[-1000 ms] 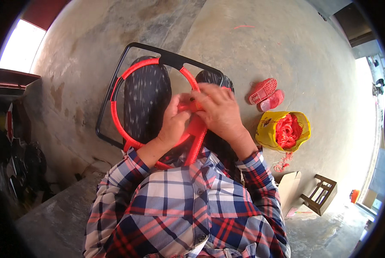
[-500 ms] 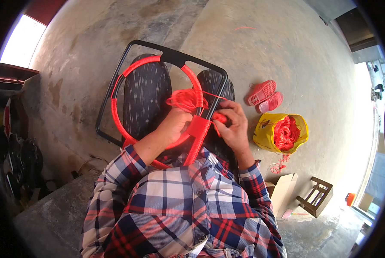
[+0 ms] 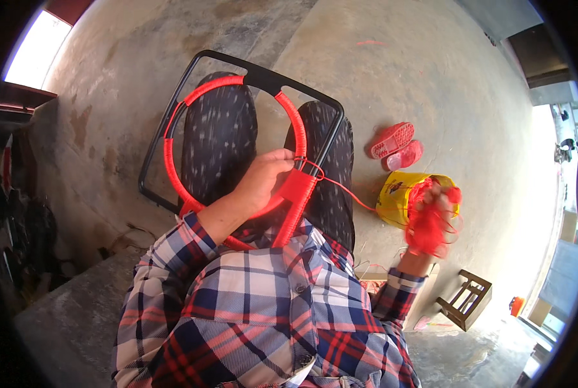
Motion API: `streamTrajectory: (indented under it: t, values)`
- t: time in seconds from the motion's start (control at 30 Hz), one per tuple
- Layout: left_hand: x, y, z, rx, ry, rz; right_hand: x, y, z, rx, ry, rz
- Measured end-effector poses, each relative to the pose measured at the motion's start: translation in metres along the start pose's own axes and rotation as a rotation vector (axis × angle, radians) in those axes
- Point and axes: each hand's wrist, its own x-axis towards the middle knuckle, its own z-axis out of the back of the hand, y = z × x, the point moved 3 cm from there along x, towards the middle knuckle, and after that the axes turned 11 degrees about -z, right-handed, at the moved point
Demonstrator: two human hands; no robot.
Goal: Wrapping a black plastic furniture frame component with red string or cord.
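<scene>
I'm remotely seeing a yellow bucket's (image 3: 390, 202) unreadable print (image 3: 396, 187), left hand (image 3: 263, 182) pinching red cord (image 3: 344, 187) at a black frame's (image 3: 263, 80) red-wrapped ring (image 3: 293, 116), right hand (image 3: 439, 197) clutching a cord bundle (image 3: 429, 234).

Open floor (image 3: 366, 77) across the top centre, loads of passing room! Lower, it tightens: a red strand (image 3: 350, 191) slants right of centre from the black frame (image 3: 266, 80) towards the yellow container (image 3: 392, 194), barring a low sweep. Red shoes (image 3: 392, 140) block the way just above that container. Inside the red ring (image 3: 169, 165), left of centre, there's a gap over the knee (image 3: 219, 126), but the left hand (image 3: 264, 179) plugs its lower right side
</scene>
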Motion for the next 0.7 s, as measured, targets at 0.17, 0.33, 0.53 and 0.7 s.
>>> streamTrajectory:
  t: [0.17,0.33,0.53,0.7]
  values:
    - [-0.004,0.005,0.002,0.153,0.023,-0.049,-0.023,-0.101,-0.092,-0.672,0.623,0.006]
    - [-0.005,0.004,0.009,0.220,-0.005,-0.042,-0.022,-0.083,-0.104,-0.466,0.544,-0.247]
    - [-0.001,0.002,0.005,0.148,-0.071,-0.061,-0.010,-0.059,-0.079,-0.394,0.600,-0.412]
    - [-0.003,-0.006,0.009,-0.110,-0.033,0.018,0.054,0.032,0.085,-0.318,-0.114,0.009]
